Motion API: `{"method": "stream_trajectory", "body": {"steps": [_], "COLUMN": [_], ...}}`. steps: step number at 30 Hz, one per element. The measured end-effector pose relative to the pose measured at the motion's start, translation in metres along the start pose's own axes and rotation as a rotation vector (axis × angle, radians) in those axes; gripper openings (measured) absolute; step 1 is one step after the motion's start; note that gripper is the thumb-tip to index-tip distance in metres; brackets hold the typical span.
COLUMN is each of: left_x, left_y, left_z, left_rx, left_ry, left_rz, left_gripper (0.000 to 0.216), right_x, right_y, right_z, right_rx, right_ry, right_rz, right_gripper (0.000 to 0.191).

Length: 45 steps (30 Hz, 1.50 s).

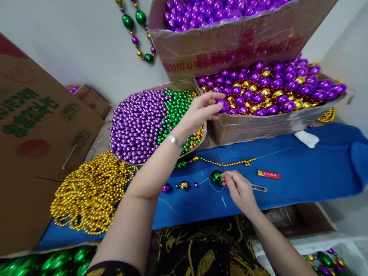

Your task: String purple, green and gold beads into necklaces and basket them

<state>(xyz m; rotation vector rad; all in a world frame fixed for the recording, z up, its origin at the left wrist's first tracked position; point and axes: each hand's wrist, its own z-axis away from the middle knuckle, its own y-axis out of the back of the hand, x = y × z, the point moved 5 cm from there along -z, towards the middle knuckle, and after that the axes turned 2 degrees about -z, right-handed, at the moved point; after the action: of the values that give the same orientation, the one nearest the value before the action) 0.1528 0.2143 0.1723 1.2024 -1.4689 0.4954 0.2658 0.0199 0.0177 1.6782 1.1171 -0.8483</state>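
My left hand [202, 111] reaches to the near left corner of a box and pinches a large purple bead [222, 106]. Below it, my right hand [240, 191] is closed on a thin needle [221, 160] that points upward. A big green bead [216, 177] lies against the right fingertips, with pale thread looping beneath it. Leftward along the thread sit a small purple bead [196, 184], a gold bead [184, 184] and a purple bead [166, 188]. Behind, a fine gold bead chain [226, 164] joins another green bead [182, 165].
Purple and gold beads fill the box [252, 127]; another box [252, 36] of purple beads stands above. Left are small beads [139, 124] and gold strands [93, 194]. A red-labelled item [269, 174] and metal snips [259, 188] lie on the blue cloth [312, 167].
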Motion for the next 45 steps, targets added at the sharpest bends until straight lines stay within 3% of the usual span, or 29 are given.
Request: {"method": "stream_trajectory", "body": {"steps": [2, 5, 8, 11, 14, 22, 31, 34, 37, 41, 45], "left_x": [-0.011, -0.036, -0.060, -0.073, -0.077, -0.080, -0.076, -0.079, -0.086, -0.094, -0.098], "left_y": [0.004, 0.009, 0.012, 0.015, 0.017, 0.029, 0.090, 0.100, 0.090, 0.061, 0.042], "left_z": [0.048, 0.110, 0.149, 0.172, 0.186, 0.199, 0.228, 0.242, 0.250, 0.252, 0.250], "left_rx": [0.004, 0.091, 0.195, 0.272, 0.312, 0.366, 0.530, 0.595, 0.615, 0.589, 0.566], "left_ry": [0.126, 0.305, 0.407, 0.455, 0.463, 0.452, 0.316, 0.308, 0.355, 0.431, 0.478], "left_rz": [0.317, 0.578, 0.730, 0.818, 0.849, 0.805, 0.690, 0.707, 0.726, 0.803, 0.873], "left_gripper": [0.030, 0.031, 0.033, 0.030, 0.030, 0.025, 0.025, 0.023, 0.024, 0.031, 0.034], "right_x": [-0.003, -0.010, -0.017, -0.024, -0.028, -0.025, -0.031, -0.031, -0.033, -0.036, -0.034], "right_y": [0.000, -0.001, -0.007, -0.017, -0.026, -0.032, -0.027, -0.028, -0.037, -0.051, -0.054], "right_z": [0.006, 0.014, 0.018, 0.020, 0.022, 0.026, 0.029, 0.030, 0.034, 0.041, 0.043], "right_rx": [-0.016, -0.037, -0.082, -0.127, -0.151, -0.174, -0.156, -0.160, -0.220, -0.308, -0.301], "right_ry": [0.026, 0.057, 0.101, 0.175, 0.231, 0.207, 0.224, 0.252, 0.306, 0.396, 0.406], "right_rz": [0.044, 0.126, 0.186, 0.208, 0.218, 0.268, 0.287, 0.275, 0.243, 0.244, 0.291], "right_gripper": [0.024, 0.024, 0.024, 0.023, 0.023, 0.024, 0.022, 0.021, 0.023, 0.023, 0.024]}}
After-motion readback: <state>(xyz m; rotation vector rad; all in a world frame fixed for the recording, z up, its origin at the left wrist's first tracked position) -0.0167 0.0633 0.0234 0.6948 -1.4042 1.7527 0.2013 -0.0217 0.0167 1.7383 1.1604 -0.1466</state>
